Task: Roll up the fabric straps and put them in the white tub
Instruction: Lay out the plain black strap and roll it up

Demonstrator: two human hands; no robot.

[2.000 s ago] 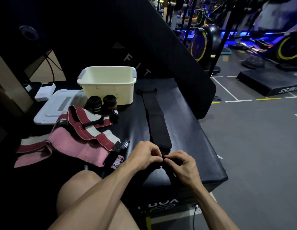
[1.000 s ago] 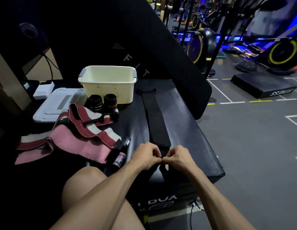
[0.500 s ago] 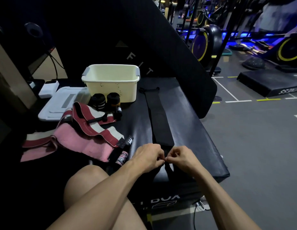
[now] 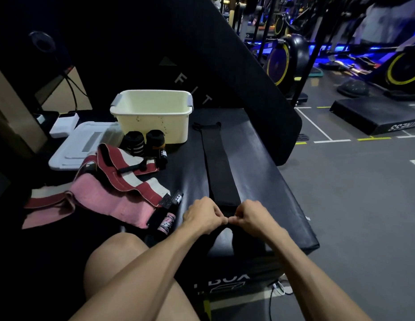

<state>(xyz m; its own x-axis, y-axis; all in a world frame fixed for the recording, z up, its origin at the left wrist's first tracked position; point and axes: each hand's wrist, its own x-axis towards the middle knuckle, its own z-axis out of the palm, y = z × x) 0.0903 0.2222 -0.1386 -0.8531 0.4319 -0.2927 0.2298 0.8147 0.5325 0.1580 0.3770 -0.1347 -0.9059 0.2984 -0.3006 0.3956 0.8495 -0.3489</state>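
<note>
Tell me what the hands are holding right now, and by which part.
Both the left hand and right hand pinch the near end of the long black fabric strap, which lies flat on the black padded box.

Left hand and right hand now knuckle to knuckle, fingers curled tighter on the near end of the black strap, both hands edged slightly toward 12 o'clock since two seconds ago
</note>
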